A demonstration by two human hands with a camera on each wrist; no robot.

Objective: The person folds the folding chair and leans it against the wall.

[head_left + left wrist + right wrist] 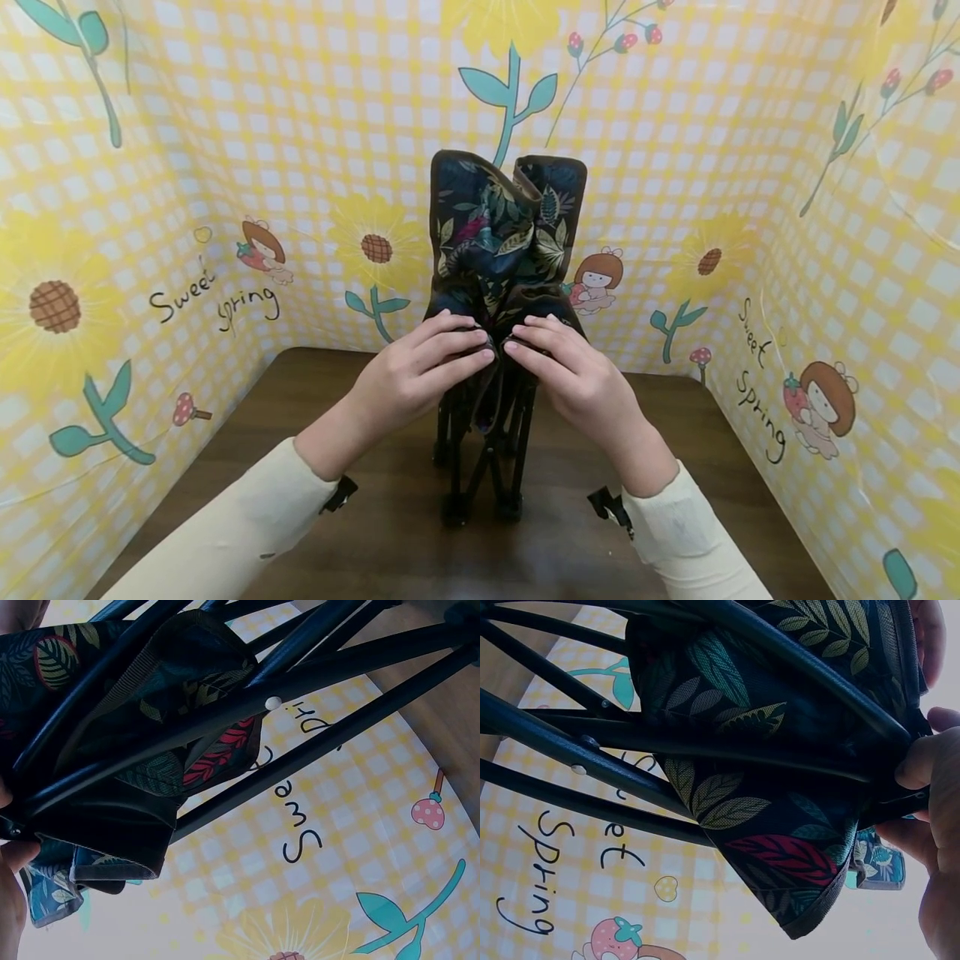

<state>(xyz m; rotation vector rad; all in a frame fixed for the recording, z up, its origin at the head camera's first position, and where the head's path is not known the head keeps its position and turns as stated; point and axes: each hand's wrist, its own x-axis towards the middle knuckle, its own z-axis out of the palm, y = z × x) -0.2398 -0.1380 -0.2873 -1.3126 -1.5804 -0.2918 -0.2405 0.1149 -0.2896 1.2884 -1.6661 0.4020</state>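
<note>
A folding chair (pixel 491 242) with dark leaf-print fabric and black tube legs stands partly folded on the table, its backrest corners up at the far side. My left hand (pixel 416 367) grips the near left part of the seat frame, fingers over the top. Across from it, my right hand (pixel 577 375) holds the near right part the same way, the two sets of fingertips close together. In the left wrist view, the thumb lies by a tube end near the black tubes (pixel 322 656). Sagging seat fabric (pixel 742 780) hangs between tubes in the right wrist view.
The brown table (pixel 360 533) lies under the chair. A yellow checked cloth (pixel 300 167) printed with flowers stands as walls behind and on both sides. Black straps (pixel 611 508) hang at the wrists by the pale sleeves.
</note>
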